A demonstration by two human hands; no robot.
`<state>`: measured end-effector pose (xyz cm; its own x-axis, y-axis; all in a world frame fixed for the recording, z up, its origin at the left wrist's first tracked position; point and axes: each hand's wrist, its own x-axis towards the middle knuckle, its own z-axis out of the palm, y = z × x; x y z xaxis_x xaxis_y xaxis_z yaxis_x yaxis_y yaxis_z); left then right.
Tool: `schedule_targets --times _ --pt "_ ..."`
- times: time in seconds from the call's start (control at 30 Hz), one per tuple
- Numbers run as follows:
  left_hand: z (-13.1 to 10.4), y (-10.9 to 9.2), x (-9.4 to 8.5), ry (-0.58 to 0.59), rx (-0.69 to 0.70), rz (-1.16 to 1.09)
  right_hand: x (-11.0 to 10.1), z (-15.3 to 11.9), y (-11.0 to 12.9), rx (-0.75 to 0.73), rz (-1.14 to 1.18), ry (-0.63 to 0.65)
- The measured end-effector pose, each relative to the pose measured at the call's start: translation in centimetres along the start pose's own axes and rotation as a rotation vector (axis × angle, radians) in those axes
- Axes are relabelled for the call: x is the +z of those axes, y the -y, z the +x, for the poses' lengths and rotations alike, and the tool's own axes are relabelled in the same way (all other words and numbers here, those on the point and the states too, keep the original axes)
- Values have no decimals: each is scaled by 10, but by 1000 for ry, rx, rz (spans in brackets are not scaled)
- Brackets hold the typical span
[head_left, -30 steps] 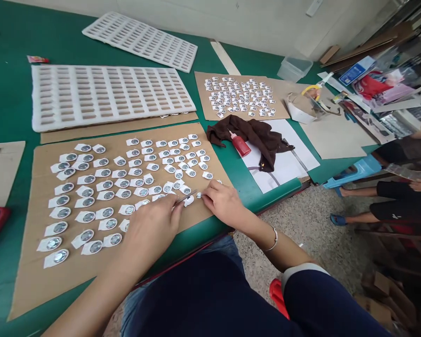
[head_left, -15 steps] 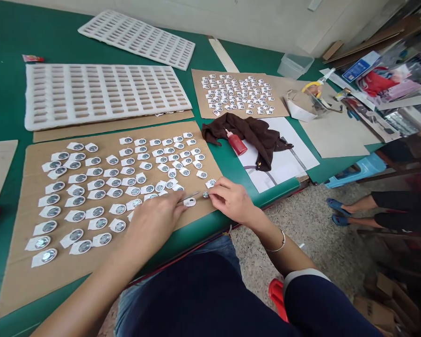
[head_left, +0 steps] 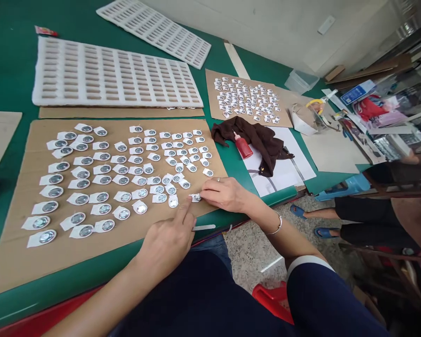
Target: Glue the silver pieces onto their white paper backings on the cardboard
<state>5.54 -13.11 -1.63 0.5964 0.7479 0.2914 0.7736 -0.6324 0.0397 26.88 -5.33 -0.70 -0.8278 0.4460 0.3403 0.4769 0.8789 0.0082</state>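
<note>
Near the cardboard's front right edge, a small white tab with a round silver disc [head_left: 196, 197] lies between my hands. My left hand [head_left: 170, 234] has its index finger stretched to the tab's left end. The other fingers are curled round a thin metal tool, perhaps tweezers [head_left: 204, 227], whose end sticks out to the right. My right hand [head_left: 224, 194] has its fingertips pinched together at the disc's right side. Around them on the brown cardboard sheet [head_left: 101, 257] lie rows of similar tabs with silver discs [head_left: 139, 207].
Behind are white slotted foam trays [head_left: 117, 75] and a second cardboard [head_left: 214, 112] bearing many similar pieces. A red bottle [head_left: 243, 147] lies on dark brown cloth [head_left: 263, 140]. Scissors with yellow handles [head_left: 315, 105] stand further right. Another person's legs [head_left: 323, 217] show at right.
My right hand has brought the small silver disc left onto the white tab. My left hand has turned its tool back under the palm and put its index finger to the tab. The view has shifted.
</note>
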Motion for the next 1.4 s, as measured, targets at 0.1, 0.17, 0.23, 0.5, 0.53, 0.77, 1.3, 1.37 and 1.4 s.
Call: schedule_targets --times 0.1,0.17,0.23,0.5,0.53,0.77,1.3,1.37,1.4 --pt "0 0 3 35 -17 -3 2 0 0 -43 -45 27" --pt "0 0 4 51 -17 -8 4 0 -1 -57 -71 31" --pt "1 0 5 57 -10 -21 5 -1 -1 -60 -84 34" --pt "-1 0 8 91 18 -30 7 -1 0 -67 -113 73" --pt "-1 0 8 90 24 -25 7 -1 1 -68 -115 82" --pt "-2 -1 8 165 61 -3 11 -4 6 -33 -128 89" --pt "-2 0 8 242 70 -44 -4 20 11 152 333 227" --pt "-2 1 8 238 47 -89 -6 22 10 168 353 288" --pt "-3 2 8 229 39 -106 -7 23 10 173 359 317"
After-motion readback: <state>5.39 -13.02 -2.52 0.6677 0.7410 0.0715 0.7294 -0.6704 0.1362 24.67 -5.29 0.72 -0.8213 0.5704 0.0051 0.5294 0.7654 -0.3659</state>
